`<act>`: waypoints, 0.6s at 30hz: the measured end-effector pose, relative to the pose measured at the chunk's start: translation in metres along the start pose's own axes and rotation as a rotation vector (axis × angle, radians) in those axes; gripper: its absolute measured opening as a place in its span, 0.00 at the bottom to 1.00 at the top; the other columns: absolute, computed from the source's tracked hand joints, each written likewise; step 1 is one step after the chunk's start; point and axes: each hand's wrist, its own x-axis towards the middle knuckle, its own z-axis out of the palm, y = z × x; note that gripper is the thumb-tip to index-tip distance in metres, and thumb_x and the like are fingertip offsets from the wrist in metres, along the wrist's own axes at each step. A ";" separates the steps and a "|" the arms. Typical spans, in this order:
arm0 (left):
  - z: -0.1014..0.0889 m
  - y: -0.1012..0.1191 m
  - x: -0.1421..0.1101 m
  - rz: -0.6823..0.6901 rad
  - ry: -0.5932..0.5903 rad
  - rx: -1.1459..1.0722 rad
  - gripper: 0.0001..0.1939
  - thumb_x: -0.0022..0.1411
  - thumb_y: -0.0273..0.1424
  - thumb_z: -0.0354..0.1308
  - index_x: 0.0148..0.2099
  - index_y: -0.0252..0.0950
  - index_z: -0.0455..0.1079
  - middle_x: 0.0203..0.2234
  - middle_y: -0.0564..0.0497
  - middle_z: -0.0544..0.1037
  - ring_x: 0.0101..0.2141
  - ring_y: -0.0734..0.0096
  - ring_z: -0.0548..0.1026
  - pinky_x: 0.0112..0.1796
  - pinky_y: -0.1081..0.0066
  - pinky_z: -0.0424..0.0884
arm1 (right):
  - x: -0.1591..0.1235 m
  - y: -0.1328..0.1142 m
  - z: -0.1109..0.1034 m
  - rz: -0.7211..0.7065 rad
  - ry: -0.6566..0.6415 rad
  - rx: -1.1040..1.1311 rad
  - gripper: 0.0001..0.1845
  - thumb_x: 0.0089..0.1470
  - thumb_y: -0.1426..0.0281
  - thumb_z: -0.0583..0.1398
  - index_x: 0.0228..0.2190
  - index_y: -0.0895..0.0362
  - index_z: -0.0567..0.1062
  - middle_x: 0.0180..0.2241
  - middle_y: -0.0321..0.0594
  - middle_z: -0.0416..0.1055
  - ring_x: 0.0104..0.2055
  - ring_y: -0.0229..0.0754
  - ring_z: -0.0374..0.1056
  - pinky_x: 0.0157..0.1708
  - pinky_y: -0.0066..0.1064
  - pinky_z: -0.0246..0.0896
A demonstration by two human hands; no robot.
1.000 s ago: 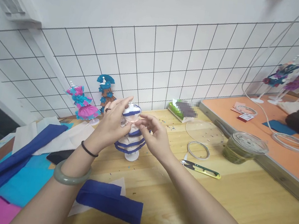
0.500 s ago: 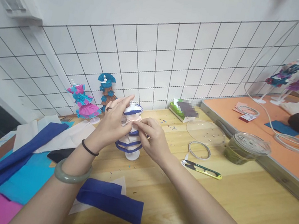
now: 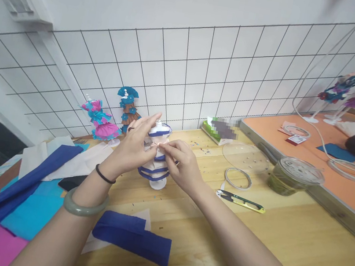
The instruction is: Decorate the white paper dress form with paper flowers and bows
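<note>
A miniature dress form [image 3: 154, 175] stands upright on a round white base, dressed in white paper with dark blue bands. At its waist is a small gathered piece of pale pink crepe paper [image 3: 157, 144]. My left hand [image 3: 135, 144] grips the form from the left, thumb at the gathered paper and index finger stretched upward; its other fingers are partly hidden. My right hand [image 3: 183, 165] pinches the gathered paper from the right between thumb and index finger. The form's middle is partly covered by both hands.
Two dressed forms, one pink and turquoise [image 3: 99, 119], one teal and brown [image 3: 130, 110], stand behind. Folded blue paper [image 3: 135, 238] lies in front. Thread snips [image 3: 243, 201], a tape roll [image 3: 238, 178], a clear lid [image 3: 244, 156] and a lidded tub [image 3: 294, 177] are rightward. Coloured paper sheets [image 3: 35, 209] lie left.
Both hands stay at the dress form's waist with almost the same grip. The whole view has shifted very slightly.
</note>
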 end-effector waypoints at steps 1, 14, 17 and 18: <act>0.001 0.000 0.000 -0.002 0.008 0.000 0.37 0.51 0.23 0.52 0.62 0.43 0.44 0.53 0.47 0.61 0.50 0.63 0.62 0.50 0.61 0.61 | 0.000 0.000 0.000 0.006 0.000 0.007 0.14 0.56 0.76 0.51 0.40 0.56 0.73 0.34 0.43 0.69 0.37 0.43 0.63 0.37 0.37 0.60; 0.002 -0.001 0.000 0.000 0.026 0.028 0.36 0.53 0.23 0.51 0.62 0.42 0.43 0.53 0.47 0.61 0.50 0.63 0.62 0.50 0.60 0.59 | 0.004 -0.001 -0.005 0.185 0.124 0.302 0.13 0.54 0.77 0.54 0.37 0.52 0.75 0.31 0.38 0.71 0.35 0.39 0.66 0.37 0.33 0.62; 0.002 -0.001 0.001 0.001 0.023 0.029 0.36 0.53 0.23 0.51 0.62 0.42 0.43 0.52 0.47 0.62 0.50 0.63 0.62 0.50 0.61 0.59 | 0.002 0.002 -0.002 0.137 0.080 0.213 0.14 0.54 0.77 0.53 0.39 0.52 0.75 0.29 0.38 0.69 0.33 0.39 0.64 0.34 0.33 0.61; 0.003 -0.001 0.001 0.002 0.024 0.028 0.36 0.53 0.23 0.51 0.62 0.42 0.43 0.52 0.47 0.62 0.50 0.64 0.62 0.50 0.61 0.59 | 0.001 0.003 -0.001 0.116 0.065 0.174 0.14 0.54 0.77 0.53 0.39 0.52 0.75 0.30 0.39 0.69 0.34 0.40 0.64 0.34 0.33 0.61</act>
